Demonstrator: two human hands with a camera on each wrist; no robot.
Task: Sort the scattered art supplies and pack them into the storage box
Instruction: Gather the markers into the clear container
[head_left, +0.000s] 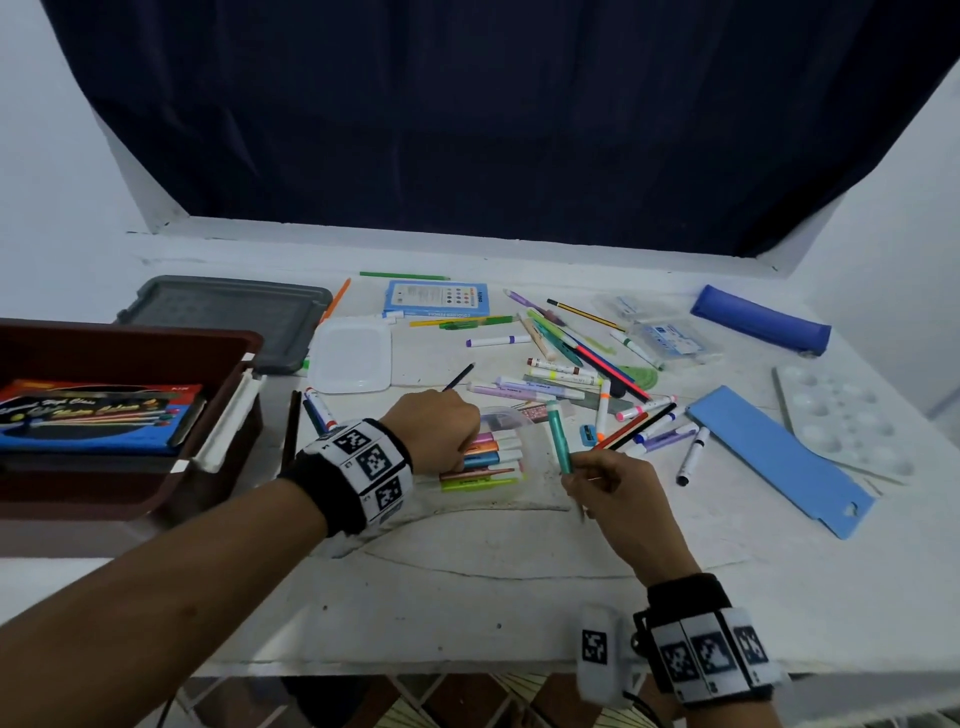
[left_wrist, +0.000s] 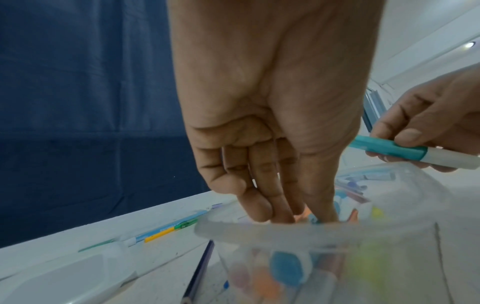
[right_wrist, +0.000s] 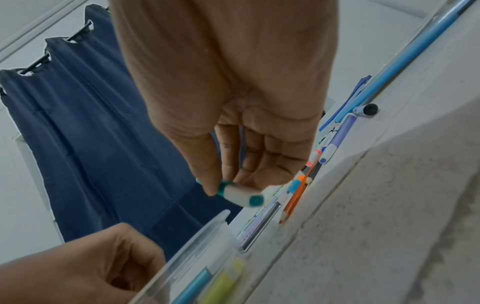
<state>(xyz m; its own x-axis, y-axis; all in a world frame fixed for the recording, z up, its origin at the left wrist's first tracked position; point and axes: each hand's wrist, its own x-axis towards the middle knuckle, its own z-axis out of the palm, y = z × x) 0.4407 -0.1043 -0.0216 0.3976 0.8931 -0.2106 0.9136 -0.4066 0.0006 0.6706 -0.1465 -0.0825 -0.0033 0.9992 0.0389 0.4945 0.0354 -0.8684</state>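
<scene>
A clear plastic marker case (head_left: 511, 422) with several coloured markers lies mid-table. My left hand (head_left: 436, 431) sits curled over its left end, and its fingers (left_wrist: 272, 195) dip behind the case's open rim (left_wrist: 285, 228) and hold it. Just right of the case my right hand (head_left: 613, 483) pinches a teal-capped marker (head_left: 558, 439) by its white lower end, cap tilted away from me. The marker (left_wrist: 389, 152) hangs above the case's opening. The brown storage box (head_left: 104, 493) stands at the far left with a flat paint set (head_left: 98, 410) inside.
A heap of loose markers and pencils (head_left: 571, 364) covers the table's middle right. Around it lie a grey lid (head_left: 223, 317), a white square tub (head_left: 353, 356), a blue pencil pack (head_left: 439, 299), a blue pouch (head_left: 761, 319), a light-blue flat case (head_left: 779, 462) and a white palette (head_left: 841, 415).
</scene>
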